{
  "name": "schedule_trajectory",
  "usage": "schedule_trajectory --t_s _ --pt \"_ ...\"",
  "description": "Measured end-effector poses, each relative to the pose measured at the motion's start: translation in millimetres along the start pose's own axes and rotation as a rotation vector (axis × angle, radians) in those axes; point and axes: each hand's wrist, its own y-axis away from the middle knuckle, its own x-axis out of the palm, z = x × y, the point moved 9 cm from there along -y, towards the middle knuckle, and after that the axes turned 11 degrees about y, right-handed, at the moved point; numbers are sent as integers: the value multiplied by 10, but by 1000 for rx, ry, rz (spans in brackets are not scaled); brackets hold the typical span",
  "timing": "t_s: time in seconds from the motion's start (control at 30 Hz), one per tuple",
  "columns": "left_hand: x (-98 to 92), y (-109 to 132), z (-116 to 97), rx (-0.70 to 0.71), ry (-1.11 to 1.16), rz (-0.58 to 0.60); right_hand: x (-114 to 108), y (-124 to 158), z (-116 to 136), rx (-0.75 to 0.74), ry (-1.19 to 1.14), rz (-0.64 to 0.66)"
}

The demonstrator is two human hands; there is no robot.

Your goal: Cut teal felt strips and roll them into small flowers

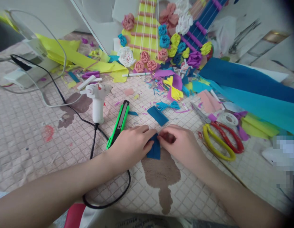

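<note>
My left hand (131,145) and my right hand (181,142) meet over the quilted mat, both pinching a small dark blue piece of paper (154,148) between their fingertips. The fingers of both hands are closed on it, and the paper stands partly folded between them. A second blue paper piece (157,115) lies flat just beyond the hands.
A green utility knife (119,123) and a white glue gun (98,98) with a black cord (92,148) lie to the left. Scissors with yellow and red handles (220,139) lie right. A paper-flower guitar model (158,41), tape roll (229,119) and blue paper sheets (251,88) fill the back.
</note>
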Motion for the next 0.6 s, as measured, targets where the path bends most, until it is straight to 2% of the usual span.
schedule_trajectory --t_s 0.17,0.6 --pt "8 -2 14 -6 39 0 3 29 45 -66 10 -21" --pt "35 0 16 21 37 4 76 46 104 -137 13 33"
